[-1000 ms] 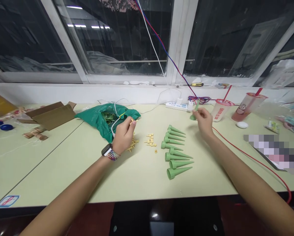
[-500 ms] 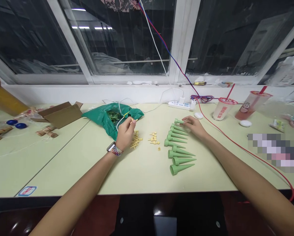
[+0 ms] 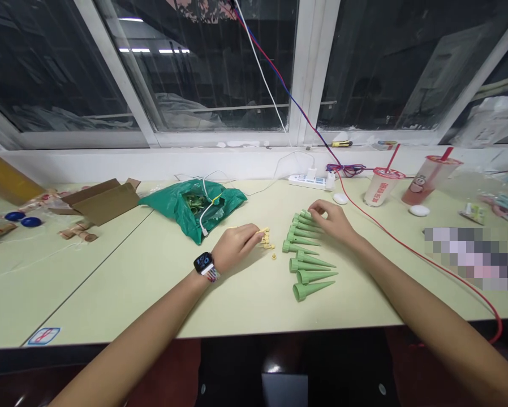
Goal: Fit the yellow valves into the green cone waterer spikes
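Note:
My left hand (image 3: 237,247) is closed in a pinch at a small yellow plastic piece (image 3: 263,230), beside a short column of similar yellow pieces (image 3: 266,239). A single round yellow piece (image 3: 274,256) lies nearer the table edge. On the right, a fanned row of hollow green plastic spikes (image 3: 307,264) lies with wide ends left and points right. My right hand (image 3: 334,221) is at the far end of that row, thumb and finger closed on the narrow end of the farthest green spike (image 3: 305,214). Its tip is hidden behind the fingers.
Behind my left hand lies an open green plastic bag (image 3: 181,212) with green pieces inside and a white cable (image 3: 205,229) across it. A cardboard box (image 3: 105,203) and wooden pieces sit left. Two drink cups (image 3: 379,189), a power strip (image 3: 309,181) and a red cable (image 3: 390,227) are right.
My left hand has come down and right from beside the green bag to the column of yellow pieces. The farthest green spike now lies closer to the row, my right hand still at its point.

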A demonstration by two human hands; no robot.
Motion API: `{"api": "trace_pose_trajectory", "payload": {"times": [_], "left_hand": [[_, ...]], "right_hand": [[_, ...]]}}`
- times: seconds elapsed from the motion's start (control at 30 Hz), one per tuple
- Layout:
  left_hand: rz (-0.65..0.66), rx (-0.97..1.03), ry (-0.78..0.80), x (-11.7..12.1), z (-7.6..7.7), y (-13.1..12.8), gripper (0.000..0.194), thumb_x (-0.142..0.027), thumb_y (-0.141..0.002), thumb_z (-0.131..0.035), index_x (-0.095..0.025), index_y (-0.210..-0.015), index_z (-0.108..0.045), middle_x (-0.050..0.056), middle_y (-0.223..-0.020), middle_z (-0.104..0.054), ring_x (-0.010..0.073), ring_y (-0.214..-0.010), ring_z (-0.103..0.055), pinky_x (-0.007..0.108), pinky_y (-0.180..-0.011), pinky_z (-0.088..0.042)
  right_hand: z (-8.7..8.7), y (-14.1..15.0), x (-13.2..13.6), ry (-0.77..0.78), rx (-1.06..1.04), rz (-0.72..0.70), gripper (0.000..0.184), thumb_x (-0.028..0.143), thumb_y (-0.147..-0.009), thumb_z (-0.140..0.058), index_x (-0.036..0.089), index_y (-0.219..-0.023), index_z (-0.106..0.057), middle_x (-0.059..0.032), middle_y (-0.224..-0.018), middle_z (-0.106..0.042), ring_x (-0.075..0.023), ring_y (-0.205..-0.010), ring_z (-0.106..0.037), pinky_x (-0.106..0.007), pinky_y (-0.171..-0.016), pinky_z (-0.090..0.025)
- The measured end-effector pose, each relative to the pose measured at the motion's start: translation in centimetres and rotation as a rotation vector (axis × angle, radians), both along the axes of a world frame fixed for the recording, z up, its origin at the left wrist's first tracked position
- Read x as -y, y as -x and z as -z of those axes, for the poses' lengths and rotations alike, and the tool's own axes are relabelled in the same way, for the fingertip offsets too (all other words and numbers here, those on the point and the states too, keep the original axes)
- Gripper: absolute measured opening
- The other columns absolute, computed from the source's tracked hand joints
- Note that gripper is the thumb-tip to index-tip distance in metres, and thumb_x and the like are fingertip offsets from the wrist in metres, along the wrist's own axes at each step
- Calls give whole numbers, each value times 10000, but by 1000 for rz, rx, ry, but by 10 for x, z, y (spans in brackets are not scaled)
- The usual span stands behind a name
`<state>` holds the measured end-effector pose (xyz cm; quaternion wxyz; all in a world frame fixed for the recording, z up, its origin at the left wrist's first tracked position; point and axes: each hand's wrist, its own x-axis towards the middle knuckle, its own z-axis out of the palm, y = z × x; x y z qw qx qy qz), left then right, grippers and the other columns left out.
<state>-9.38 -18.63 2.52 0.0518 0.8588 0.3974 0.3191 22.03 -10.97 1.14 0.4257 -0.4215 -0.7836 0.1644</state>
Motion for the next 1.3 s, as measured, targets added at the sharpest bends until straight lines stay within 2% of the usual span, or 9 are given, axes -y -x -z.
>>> {"api": "trace_pose_trajectory", "payload": {"times": [0.1, 0.2, 0.3, 0.5, 0.63, 0.77, 0.97, 1.13, 1.3], "left_hand": [[51, -107, -155, 8, 1, -8, 443, -392, -1125, -319, -203, -770, -507, -2, -683, -564, 145, -581, -503, 292, -590, -331], [109, -153, -278, 16, 5, -20, 433, -418, -1127, -326, -208, -787, -490, -9, -658, -562, 143, -545, -493, 300, -561, -312], [168, -181, -295, 21, 9, -29, 426, -484, -1112, -379, -203, -829, -528, -8, -668, -596, 141, -557, -527, 298, -557, -320], [215, -217, -327, 20, 9, -31, 367, -435, -1095, -472, -201, -823, -552, -8, -707, -629, 129, -585, -550, 297, -564, -328], [213, -211, -329, 17, 9, -27, 374, -416, -1096, -470, -203, -793, -529, -13, -676, -597, 131, -559, -515, 305, -552, -307], [205, -126, -165, 18, 10, -26, 424, -443, -1116, -378, -207, -789, -508, -15, -673, -570, 133, -563, -507, 292, -555, -320], [150, 58, 127, 21, 8, -32, 445, -430, -1122, -338, -205, -763, -472, -26, -656, -514, 125, -587, -507, 263, -593, -373], [193, -50, -44, 18, 6, -28, 426, -448, -1109, -388, -211, -764, -462, -37, -626, -480, 124, -528, -451, 279, -542, -306], [252, -111, -122, 18, 7, -23, 401, -439, -1099, -437, -209, -776, -490, -27, -648, -525, 121, -541, -472, 279, -552, -317]], "right_hand": [[-19, 23, 32, 138, 53, -250, 333, 402, -1055, -450, 209, -849, -627, 15, -680, -576, -163, -653, -531, -299, -669, -400], [-23, 46, 59, -21, 199, -423, 304, 353, -1058, -457, 205, -817, -571, -15, -761, -595, -172, -726, -531, -306, -699, -372], [-16, 56, 73, -128, 283, -517, 248, 206, -1008, -445, 213, -761, -465, -8, -722, -540, -164, -681, -460, -303, -648, -320], [-10, 52, 79, -74, 237, -526, 126, 157, -874, -561, 220, -811, -472, 28, -699, -506, -144, -625, -431, -290, -615, -305], [-13, 54, 80, -23, 230, -539, 176, 227, -972, -520, 217, -799, -488, 26, -681, -509, -140, -610, -436, -291, -605, -298], [-16, 57, 81, 91, 134, -534, 285, 349, -1066, -468, 211, -837, -566, 19, -680, -549, -137, -601, -466, -289, -612, -340], [-15, 59, 84, 363, -141, -529, 337, 467, -1042, -549, 203, -845, -622, 27, -627, -548, -134, -571, -492, -275, -574, -388], [-16, 60, 87, 602, -243, -628, 353, 534, -1006, -596, 203, -883, -598, 64, -577, -486, -111, -514, -424, -244, -516, -347], [-20, 58, 87, 601, -168, -654, 357, 520, -977, -649, 201, -828, -592, 60, -562, -515, -105, -505, -428, -239, -505, -338]]}}
